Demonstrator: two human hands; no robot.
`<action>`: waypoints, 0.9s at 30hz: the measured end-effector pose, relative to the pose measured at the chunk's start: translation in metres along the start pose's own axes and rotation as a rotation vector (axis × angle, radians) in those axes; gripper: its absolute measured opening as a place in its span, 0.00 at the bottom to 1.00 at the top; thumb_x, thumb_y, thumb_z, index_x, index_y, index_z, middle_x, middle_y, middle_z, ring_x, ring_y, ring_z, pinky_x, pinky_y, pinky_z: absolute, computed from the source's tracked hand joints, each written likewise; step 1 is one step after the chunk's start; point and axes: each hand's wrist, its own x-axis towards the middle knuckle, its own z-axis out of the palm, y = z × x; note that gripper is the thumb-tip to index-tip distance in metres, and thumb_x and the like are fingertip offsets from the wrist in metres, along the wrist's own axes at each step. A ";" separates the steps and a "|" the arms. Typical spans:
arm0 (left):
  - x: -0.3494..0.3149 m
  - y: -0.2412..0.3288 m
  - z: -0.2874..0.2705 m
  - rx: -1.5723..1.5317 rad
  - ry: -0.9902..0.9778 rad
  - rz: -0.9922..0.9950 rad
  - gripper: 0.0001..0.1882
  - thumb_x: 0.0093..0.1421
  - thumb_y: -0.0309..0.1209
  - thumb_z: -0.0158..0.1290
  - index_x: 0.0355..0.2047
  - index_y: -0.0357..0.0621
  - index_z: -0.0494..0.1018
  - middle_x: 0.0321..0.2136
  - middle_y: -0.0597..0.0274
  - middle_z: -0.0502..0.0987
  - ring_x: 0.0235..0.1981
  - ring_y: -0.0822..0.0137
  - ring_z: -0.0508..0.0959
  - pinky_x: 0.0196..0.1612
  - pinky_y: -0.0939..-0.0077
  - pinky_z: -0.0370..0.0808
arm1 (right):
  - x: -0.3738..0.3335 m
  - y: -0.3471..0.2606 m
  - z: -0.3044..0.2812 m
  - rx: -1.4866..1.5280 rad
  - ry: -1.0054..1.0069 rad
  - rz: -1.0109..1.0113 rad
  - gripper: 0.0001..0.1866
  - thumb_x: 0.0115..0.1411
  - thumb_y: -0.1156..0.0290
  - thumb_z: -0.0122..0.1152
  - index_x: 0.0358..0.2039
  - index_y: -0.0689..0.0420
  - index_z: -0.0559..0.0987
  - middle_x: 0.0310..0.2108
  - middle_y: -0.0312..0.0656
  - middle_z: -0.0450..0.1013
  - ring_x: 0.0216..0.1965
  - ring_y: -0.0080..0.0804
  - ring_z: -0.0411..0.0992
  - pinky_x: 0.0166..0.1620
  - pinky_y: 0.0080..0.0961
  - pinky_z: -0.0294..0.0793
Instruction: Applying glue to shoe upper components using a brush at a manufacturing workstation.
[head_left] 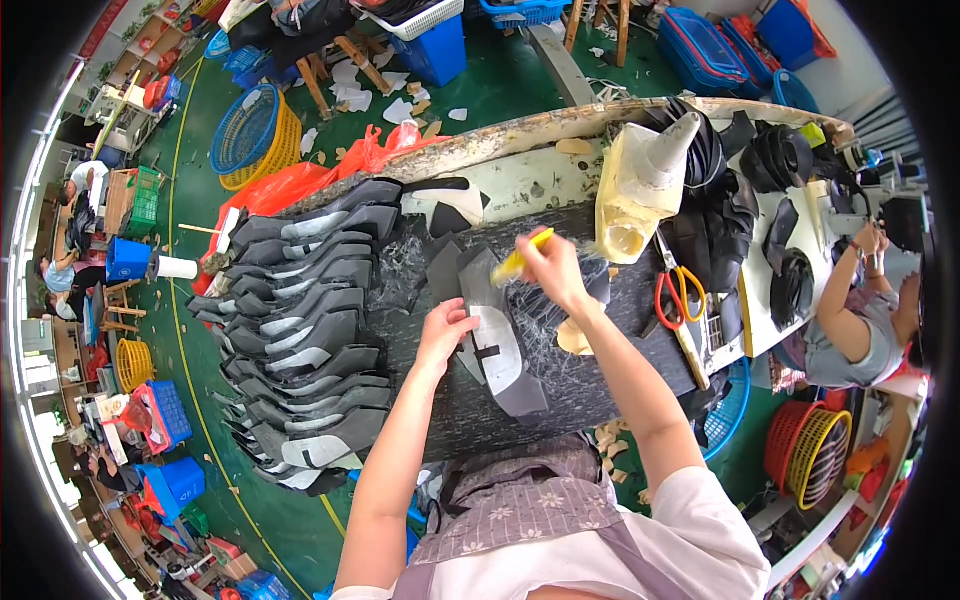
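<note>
Before me, on the dark worktop, lies a flat dark-grey and light-grey cut piece with a small black mark, like a shoe upper part. My right hand is closed round a yellow-handled brush, its bristle end over the piece's upper part. At the piece's left edge rests my left hand, fingers a little apart, fingertips touching it. Similar pieces overlap in a long row to the left. Whitish stringy residue covers the worktop under my right forearm.
A crusted cream container with a cone top stands at the far right of the worktop. Nearby lie scissors with red and orange handles. Black parts are heaped beyond them. Red plastic hangs at the far left edge. Another person sits at right.
</note>
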 end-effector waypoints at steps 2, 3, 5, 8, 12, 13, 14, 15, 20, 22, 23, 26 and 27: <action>0.005 -0.002 0.005 -0.016 -0.042 0.034 0.25 0.48 0.23 0.57 0.48 0.32 0.65 0.34 0.58 0.76 0.33 0.72 0.75 0.36 0.79 0.70 | 0.001 0.010 -0.002 -0.089 0.071 -0.034 0.17 0.59 0.58 0.51 0.27 0.63 0.75 0.15 0.41 0.73 0.19 0.25 0.73 0.23 0.21 0.70; 0.007 -0.003 0.008 -0.033 -0.078 0.068 0.23 0.48 0.22 0.57 0.46 0.32 0.67 0.32 0.60 0.76 0.32 0.72 0.75 0.36 0.78 0.70 | -0.014 0.017 -0.001 -0.077 0.039 0.001 0.15 0.59 0.61 0.53 0.27 0.62 0.73 0.16 0.40 0.73 0.18 0.22 0.72 0.22 0.20 0.69; 0.006 -0.008 0.007 -0.040 -0.046 0.054 0.20 0.48 0.20 0.57 0.43 0.32 0.68 0.29 0.62 0.77 0.30 0.73 0.75 0.36 0.80 0.70 | -0.063 0.018 0.005 -0.014 -0.060 0.059 0.13 0.58 0.63 0.53 0.26 0.61 0.72 0.18 0.39 0.74 0.17 0.21 0.71 0.21 0.18 0.69; -0.013 -0.006 0.009 -0.125 0.005 0.164 0.20 0.49 0.17 0.55 0.44 0.33 0.67 0.32 0.61 0.76 0.33 0.73 0.74 0.38 0.82 0.69 | -0.112 0.026 -0.013 0.371 0.006 0.129 0.11 0.58 0.65 0.52 0.26 0.61 0.70 0.22 0.42 0.75 0.16 0.20 0.68 0.20 0.15 0.68; -0.065 -0.007 0.005 -0.291 -0.023 0.426 0.19 0.52 0.18 0.53 0.45 0.37 0.63 0.38 0.63 0.72 0.40 0.74 0.72 0.42 0.81 0.69 | -0.119 0.009 -0.043 0.519 0.081 -0.027 0.13 0.60 0.64 0.48 0.28 0.62 0.71 0.25 0.44 0.75 0.17 0.19 0.68 0.22 0.16 0.67; -0.074 -0.015 0.000 -0.270 0.017 0.462 0.19 0.52 0.17 0.53 0.45 0.38 0.64 0.37 0.63 0.72 0.40 0.73 0.72 0.43 0.81 0.70 | -0.115 -0.004 -0.042 0.510 0.086 -0.093 0.14 0.60 0.64 0.47 0.29 0.63 0.71 0.25 0.44 0.75 0.18 0.19 0.68 0.23 0.16 0.68; -0.072 -0.023 -0.005 -0.292 0.079 0.409 0.19 0.53 0.18 0.52 0.45 0.39 0.63 0.37 0.63 0.72 0.39 0.73 0.73 0.42 0.81 0.71 | -0.113 -0.019 -0.038 0.508 0.057 -0.095 0.15 0.60 0.63 0.47 0.30 0.64 0.72 0.25 0.42 0.74 0.20 0.20 0.69 0.27 0.16 0.69; -0.071 -0.030 -0.007 -0.313 0.141 0.355 0.19 0.53 0.18 0.51 0.46 0.40 0.63 0.38 0.62 0.72 0.39 0.72 0.73 0.42 0.80 0.71 | -0.111 -0.023 -0.026 0.612 0.027 -0.134 0.13 0.60 0.64 0.50 0.31 0.63 0.73 0.27 0.41 0.74 0.25 0.23 0.71 0.29 0.18 0.70; -0.028 -0.046 -0.014 -0.496 0.233 0.263 0.17 0.57 0.19 0.47 0.48 0.40 0.62 0.41 0.61 0.72 0.41 0.69 0.74 0.43 0.75 0.73 | -0.115 0.027 0.023 0.146 -0.179 -0.261 0.05 0.57 0.72 0.53 0.30 0.60 0.72 0.32 0.42 0.73 0.33 0.27 0.72 0.35 0.24 0.72; -0.023 -0.050 -0.018 -0.540 0.201 0.250 0.18 0.57 0.19 0.47 0.48 0.41 0.62 0.41 0.61 0.72 0.41 0.69 0.74 0.44 0.75 0.72 | -0.143 0.059 0.000 -0.064 -0.190 -0.320 0.07 0.53 0.69 0.57 0.30 0.58 0.71 0.27 0.42 0.73 0.29 0.35 0.74 0.33 0.28 0.73; -0.024 -0.052 -0.018 -0.586 0.171 0.241 0.18 0.57 0.19 0.47 0.48 0.41 0.62 0.41 0.61 0.72 0.41 0.69 0.74 0.44 0.75 0.72 | -0.158 0.073 -0.013 -0.050 -0.187 -0.355 0.07 0.51 0.69 0.57 0.27 0.57 0.70 0.27 0.41 0.73 0.27 0.37 0.73 0.32 0.28 0.73; -0.025 -0.049 -0.019 -0.564 0.153 0.245 0.17 0.57 0.20 0.47 0.48 0.41 0.63 0.40 0.62 0.73 0.41 0.70 0.73 0.44 0.76 0.71 | -0.180 0.070 -0.035 -0.137 -0.202 -0.314 0.08 0.52 0.68 0.58 0.28 0.57 0.70 0.24 0.42 0.73 0.25 0.37 0.74 0.30 0.29 0.73; -0.027 -0.049 -0.020 -0.542 0.139 0.240 0.17 0.58 0.21 0.47 0.48 0.41 0.63 0.40 0.62 0.73 0.41 0.70 0.73 0.44 0.76 0.71 | -0.176 0.066 -0.032 -0.238 -0.231 -0.245 0.09 0.52 0.68 0.58 0.28 0.57 0.70 0.23 0.42 0.73 0.24 0.37 0.74 0.29 0.29 0.73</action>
